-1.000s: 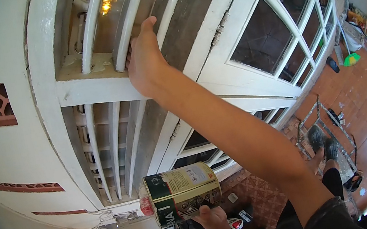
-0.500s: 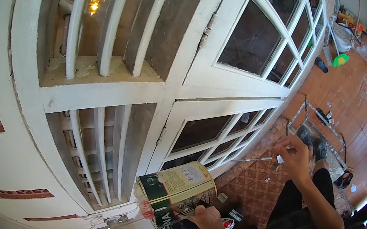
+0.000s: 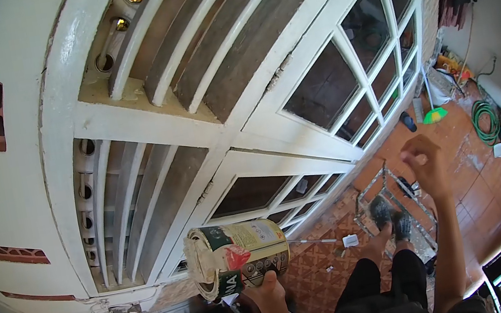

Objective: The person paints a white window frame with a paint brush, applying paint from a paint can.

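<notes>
My left hand (image 3: 266, 290) grips a paint can (image 3: 256, 248) from its lower side, thumb against the printed label. The can is tilted on its side in the picture, and its pale, paint-smeared rim (image 3: 201, 264) faces left. What is inside the can does not show. Off to the right, my right hand (image 3: 425, 160) is raised, apart from the can, its fingers curled towards the thumb in a ring. Nothing shows in those fingers.
White louvred vents (image 3: 158, 198) and a white glass-paned door frame (image 3: 327, 137) fill the upper view. My feet (image 3: 386, 233) are on a paint-spattered stand (image 3: 422, 234) above the tiled floor (image 3: 463, 160). A green hose (image 3: 485, 122) and a green broom head (image 3: 435, 115) are at right.
My right hand has moved up and right, away from the can. The can has turned, showing more of its smeared rim, and shifted slightly left with my left hand. The view has shifted too.
</notes>
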A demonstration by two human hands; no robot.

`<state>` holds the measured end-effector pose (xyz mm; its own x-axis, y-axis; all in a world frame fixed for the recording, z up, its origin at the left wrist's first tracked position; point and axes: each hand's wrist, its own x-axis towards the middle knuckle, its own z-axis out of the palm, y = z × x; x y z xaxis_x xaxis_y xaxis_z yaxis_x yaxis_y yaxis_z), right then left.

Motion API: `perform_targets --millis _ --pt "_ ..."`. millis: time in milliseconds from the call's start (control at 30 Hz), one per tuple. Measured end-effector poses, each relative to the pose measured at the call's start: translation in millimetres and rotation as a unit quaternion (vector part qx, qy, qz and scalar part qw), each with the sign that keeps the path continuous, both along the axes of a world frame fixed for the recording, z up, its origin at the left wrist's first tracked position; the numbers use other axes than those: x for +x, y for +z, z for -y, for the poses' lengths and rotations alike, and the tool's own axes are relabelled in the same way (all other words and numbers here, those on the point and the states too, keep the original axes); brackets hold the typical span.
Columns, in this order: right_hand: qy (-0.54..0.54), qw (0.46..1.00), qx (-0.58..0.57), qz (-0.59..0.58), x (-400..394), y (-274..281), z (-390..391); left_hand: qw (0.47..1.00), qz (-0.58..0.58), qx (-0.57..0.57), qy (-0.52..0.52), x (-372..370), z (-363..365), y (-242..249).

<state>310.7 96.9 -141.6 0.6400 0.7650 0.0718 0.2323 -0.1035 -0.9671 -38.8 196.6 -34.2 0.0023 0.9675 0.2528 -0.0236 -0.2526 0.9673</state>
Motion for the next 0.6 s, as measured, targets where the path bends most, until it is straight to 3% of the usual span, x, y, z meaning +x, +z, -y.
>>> perform_targets --millis 33,100,233,367,433,500,533,600 --pt "-0.058 0.990 -0.042 0.119 2 4 5 1.000 -0.002 -0.006 0.002 1 1 2" --pt "-0.170 0.914 -0.120 0.349 7 19 12 1.000 -0.006 -0.011 0.005 2 2 4" --pt "-0.051 0.965 -0.132 0.221 15 -9 60 1.000 -0.010 -0.022 0.002 7 6 6" --pt "-0.187 0.963 -0.079 0.176 -23 39 46 0.999 0.023 -0.015 -0.045 11 5 2" --pt "-0.142 0.958 -0.092 0.233 -29 15 54 0.998 0.027 -0.034 -0.044 26 8 8" --pt "-0.096 0.952 -0.098 0.275 -31 8 59 0.998 -0.045 -0.024 -0.038 21 12 -4" --pt "-0.135 0.969 -0.132 0.161 -39 17 54 0.992 -0.119 -0.007 -0.035 13 9 -13" --pt "-0.135 0.989 -0.055 0.029 -50 40 39 0.990 -0.125 -0.045 -0.041 17 15 -17"
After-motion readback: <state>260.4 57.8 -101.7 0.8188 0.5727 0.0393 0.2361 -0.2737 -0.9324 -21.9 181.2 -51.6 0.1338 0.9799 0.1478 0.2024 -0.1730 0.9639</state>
